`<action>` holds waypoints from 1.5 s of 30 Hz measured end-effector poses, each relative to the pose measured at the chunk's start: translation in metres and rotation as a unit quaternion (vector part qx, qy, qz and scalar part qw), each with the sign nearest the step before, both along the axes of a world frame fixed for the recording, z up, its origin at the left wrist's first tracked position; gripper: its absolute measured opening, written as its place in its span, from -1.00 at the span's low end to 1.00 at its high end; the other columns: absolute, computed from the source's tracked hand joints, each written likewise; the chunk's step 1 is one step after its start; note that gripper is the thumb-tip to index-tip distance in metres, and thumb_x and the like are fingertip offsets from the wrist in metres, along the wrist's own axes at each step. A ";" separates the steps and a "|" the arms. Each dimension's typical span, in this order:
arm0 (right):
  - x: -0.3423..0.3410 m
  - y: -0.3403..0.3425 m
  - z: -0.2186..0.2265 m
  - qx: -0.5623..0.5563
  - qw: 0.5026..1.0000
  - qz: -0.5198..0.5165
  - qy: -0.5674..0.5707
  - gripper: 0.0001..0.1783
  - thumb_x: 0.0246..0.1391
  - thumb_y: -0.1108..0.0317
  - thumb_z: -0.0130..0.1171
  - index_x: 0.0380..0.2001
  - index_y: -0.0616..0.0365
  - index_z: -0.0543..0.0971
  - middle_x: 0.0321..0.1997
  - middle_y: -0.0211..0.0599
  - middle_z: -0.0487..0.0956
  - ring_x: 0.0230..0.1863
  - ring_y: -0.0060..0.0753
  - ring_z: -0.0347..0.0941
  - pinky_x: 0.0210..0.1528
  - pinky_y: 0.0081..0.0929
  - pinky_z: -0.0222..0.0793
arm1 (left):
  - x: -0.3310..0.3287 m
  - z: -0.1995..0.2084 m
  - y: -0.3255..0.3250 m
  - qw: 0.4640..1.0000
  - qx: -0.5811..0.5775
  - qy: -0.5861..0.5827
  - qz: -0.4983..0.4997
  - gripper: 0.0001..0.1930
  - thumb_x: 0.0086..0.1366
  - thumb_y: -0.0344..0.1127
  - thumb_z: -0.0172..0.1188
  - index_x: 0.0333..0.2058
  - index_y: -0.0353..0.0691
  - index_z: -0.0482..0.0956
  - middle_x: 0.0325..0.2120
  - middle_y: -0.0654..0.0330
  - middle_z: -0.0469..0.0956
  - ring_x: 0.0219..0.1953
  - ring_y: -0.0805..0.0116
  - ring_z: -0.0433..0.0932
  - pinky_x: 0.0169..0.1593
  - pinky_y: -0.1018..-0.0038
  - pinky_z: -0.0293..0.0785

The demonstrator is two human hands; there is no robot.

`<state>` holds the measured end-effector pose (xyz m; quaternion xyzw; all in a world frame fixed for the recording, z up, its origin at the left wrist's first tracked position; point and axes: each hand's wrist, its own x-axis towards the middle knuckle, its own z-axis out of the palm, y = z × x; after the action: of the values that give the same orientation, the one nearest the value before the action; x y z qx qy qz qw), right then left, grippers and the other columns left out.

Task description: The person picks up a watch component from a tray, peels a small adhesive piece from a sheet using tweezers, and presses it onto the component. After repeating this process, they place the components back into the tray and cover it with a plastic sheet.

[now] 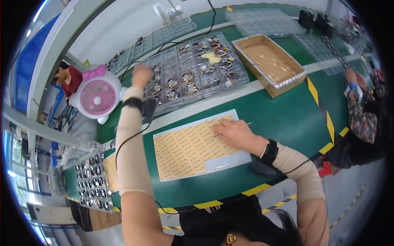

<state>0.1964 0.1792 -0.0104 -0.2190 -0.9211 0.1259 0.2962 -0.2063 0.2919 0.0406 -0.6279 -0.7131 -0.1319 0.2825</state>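
My right hand (236,133) is closed around slim metal tweezers (250,124); one end shows beyond the knuckles. It rests over a tan adhesive sheet (184,147) printed with green marks, lying on a white backing (230,160). My left hand (141,75) is at the left edge of a clear compartment tray (172,71); its fingers are blurred and partly hidden, so what they hold, if anything, does not show. Small round wired parts (190,87) sit in many of the tray's compartments. A yellow piece (211,57) lies on the tray.
A cardboard box (269,65) with small tan scraps stands behind my right hand. A pink and white fan (97,98) is at the left. Another filled tray (92,182) lies at lower left. A co-worker's hand (352,77) is at far right, beside clear trays (318,49).
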 end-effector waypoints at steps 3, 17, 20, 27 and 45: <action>0.010 0.022 0.015 0.030 0.997 -0.051 0.042 -0.83 -0.12 0.37 0.10 -0.36 0.06 0.49 -0.49 -0.34 0.42 -0.53 -0.28 0.43 -0.56 -0.38 0.35 | -0.069 -0.021 -0.054 0.998 -0.037 -0.037 -0.020 -0.69 0.13 -0.13 0.04 -0.47 -0.33 0.48 -0.55 -0.10 0.47 -0.42 -0.03 0.47 -0.39 0.13 0.35; -0.021 0.153 0.054 -0.033 0.948 -0.308 -0.070 -0.68 -0.09 0.11 0.08 -0.53 0.17 0.57 -0.47 -0.03 0.54 -0.38 -0.07 0.50 -0.41 -0.23 0.39 | -0.067 -0.019 -0.163 0.858 -0.144 -0.483 0.102 -0.67 0.11 -0.13 0.08 -0.36 -0.35 0.52 -0.63 0.24 0.42 -0.61 0.51 0.35 -0.73 0.51 0.24; -0.032 0.151 0.052 -0.102 0.945 -0.303 -0.075 -0.52 -0.11 -0.08 0.07 -0.48 0.18 0.57 -0.45 -0.07 0.55 -0.36 -0.05 0.50 -0.38 -0.21 0.40 | -0.068 -0.018 -0.182 0.824 -0.152 -0.536 0.105 -0.72 0.05 -0.15 0.14 -0.40 -0.27 0.54 -0.62 0.29 0.41 -0.66 0.52 0.29 -0.74 0.55 0.12; -0.008 0.205 0.051 -0.190 0.943 -0.271 0.047 -0.51 -0.22 0.09 0.16 -0.45 0.42 0.50 -0.55 0.08 0.50 -0.48 -0.01 0.46 -0.41 -0.30 0.36 | -0.055 -0.017 -0.164 0.744 -0.088 -0.660 0.058 -0.79 0.06 -0.20 0.12 -0.40 -0.21 0.54 -0.65 0.37 0.40 -0.68 0.55 0.27 -0.66 0.57 0.10; -0.011 0.223 0.032 -0.554 0.799 -0.133 0.191 -0.69 -0.11 0.24 0.21 -0.65 0.29 0.44 -0.71 -0.27 0.44 -0.81 -0.54 0.23 -0.79 -0.57 0.11 | -0.059 -0.025 -0.158 0.697 -0.025 -0.716 0.034 -0.86 0.07 -0.27 0.07 -0.45 -0.19 0.50 -0.65 0.38 0.37 -0.71 0.59 0.23 -0.68 0.59 0.05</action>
<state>0.1853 0.4023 0.0217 -0.4376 -0.5808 0.6133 0.3082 -0.2655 0.1335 0.0153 -0.3261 -0.7235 -0.5145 -0.3248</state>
